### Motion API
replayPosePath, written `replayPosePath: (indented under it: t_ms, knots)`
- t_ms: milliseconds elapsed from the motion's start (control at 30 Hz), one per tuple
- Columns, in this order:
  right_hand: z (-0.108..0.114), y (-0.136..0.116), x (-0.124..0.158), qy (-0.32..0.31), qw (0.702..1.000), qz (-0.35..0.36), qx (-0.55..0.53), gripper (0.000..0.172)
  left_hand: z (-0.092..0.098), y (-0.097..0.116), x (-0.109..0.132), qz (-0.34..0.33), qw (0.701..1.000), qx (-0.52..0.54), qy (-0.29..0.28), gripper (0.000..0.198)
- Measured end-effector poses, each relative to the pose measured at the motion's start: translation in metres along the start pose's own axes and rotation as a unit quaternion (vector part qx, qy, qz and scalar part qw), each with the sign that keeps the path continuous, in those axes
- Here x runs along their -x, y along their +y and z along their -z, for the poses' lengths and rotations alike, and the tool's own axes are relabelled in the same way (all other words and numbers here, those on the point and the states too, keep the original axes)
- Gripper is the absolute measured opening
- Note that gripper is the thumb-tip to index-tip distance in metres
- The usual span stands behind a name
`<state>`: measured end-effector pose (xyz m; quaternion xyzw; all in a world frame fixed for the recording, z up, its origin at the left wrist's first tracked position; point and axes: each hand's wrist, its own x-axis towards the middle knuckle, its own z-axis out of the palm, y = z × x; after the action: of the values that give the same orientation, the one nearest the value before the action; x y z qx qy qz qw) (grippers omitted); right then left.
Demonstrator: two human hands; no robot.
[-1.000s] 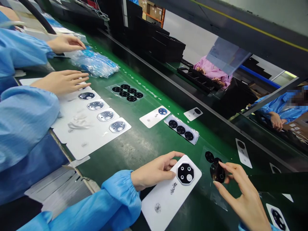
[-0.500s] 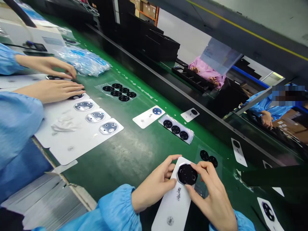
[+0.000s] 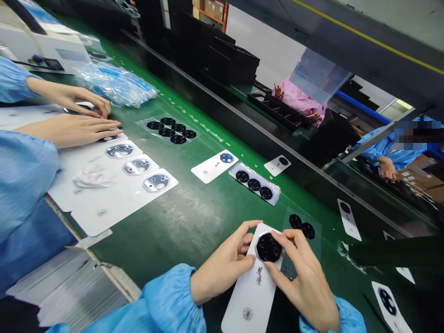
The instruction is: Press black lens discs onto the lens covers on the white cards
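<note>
At the lower middle, a white phone-shaped panel (image 3: 250,296) with dark printed characters is tilted toward me. My left hand (image 3: 224,262) grips its upper left edge between thumb and fingers. The fingertips of my right hand (image 3: 305,277) pinch a black octagonal sticker (image 3: 268,247) with small holes, over the panel's top end. Whether the sticker is fully flat on the panel I cannot tell. Just behind my right hand lies a clear sheet (image 3: 316,245) with two more black stickers (image 3: 301,226).
A co-worker's hands (image 3: 72,127) press on white panels (image 3: 118,203) at the left. A sheet of several black stickers (image 3: 172,130), a strip of three (image 3: 254,185) and a plastic-bag pile (image 3: 116,85) lie on the green bench. More panels (image 3: 277,165) rest on the far belt.
My right fingertips and the black sticker have shifted slightly up and left on the panel. The panels on the far belt have moved a little to the right. My left hand keeps its grip.
</note>
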<state>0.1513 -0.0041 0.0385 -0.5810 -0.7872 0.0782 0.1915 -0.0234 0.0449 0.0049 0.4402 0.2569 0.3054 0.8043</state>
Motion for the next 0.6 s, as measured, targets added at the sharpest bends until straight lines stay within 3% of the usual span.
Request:
replayPosePath:
  t_ms: [600]
  knots:
    - [0.0005, -0.0005, -0.0021, -0.027, 1.0, -0.002, 0.002, 0.038, 0.0005, -0.0012, 0.0006, 0.007, 1.0, 0.01, 0.002, 0.054]
